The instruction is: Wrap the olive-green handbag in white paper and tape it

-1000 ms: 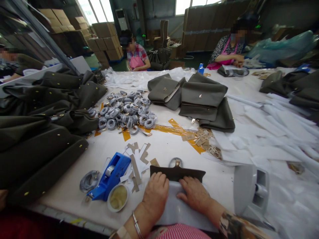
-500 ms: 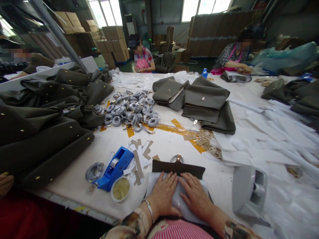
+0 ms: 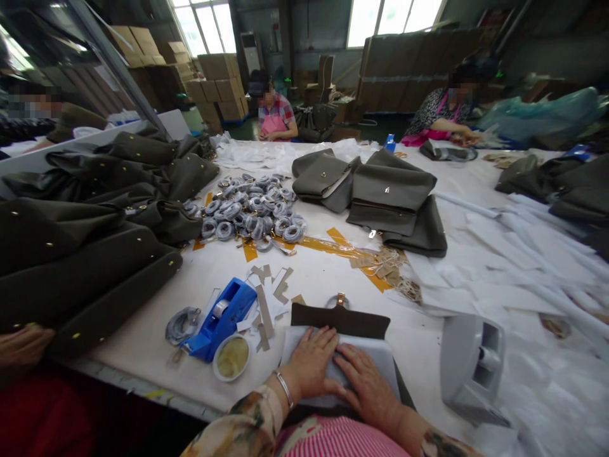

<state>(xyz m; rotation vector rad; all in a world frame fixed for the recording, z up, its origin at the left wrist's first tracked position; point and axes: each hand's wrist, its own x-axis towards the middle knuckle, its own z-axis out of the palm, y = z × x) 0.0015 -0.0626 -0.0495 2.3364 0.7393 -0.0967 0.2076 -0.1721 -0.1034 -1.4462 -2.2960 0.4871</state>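
Directly in front of me lies an opened dark bag (image 3: 340, 319), its flap spread away from me and a gold clasp (image 3: 340, 299) at the flap's far edge. A pale wrapping sheet (image 3: 380, 359) covers the bag's body. My left hand (image 3: 311, 365), with a bracelet on the wrist, rests flat on the sheet, fingers stretched forward. Beside it my right hand (image 3: 364, 381) also lies flat on the sheet, fingers extended toward the left hand; the two nearly meet. Neither hand grips anything.
Left are a blue tape dispenser (image 3: 222, 317), a small bowl (image 3: 231, 358) and a wrapped strap coil (image 3: 183, 326). A grey dispenser (image 3: 471, 362) stands right. Beyond are a coil pile (image 3: 257, 212) and dark bags (image 3: 394, 197). Another person's hand (image 3: 23, 346) is at far left.
My right hand has slid left and slightly nearer to me, closer to my left hand. At far left, the other person's hand has moved further into view.
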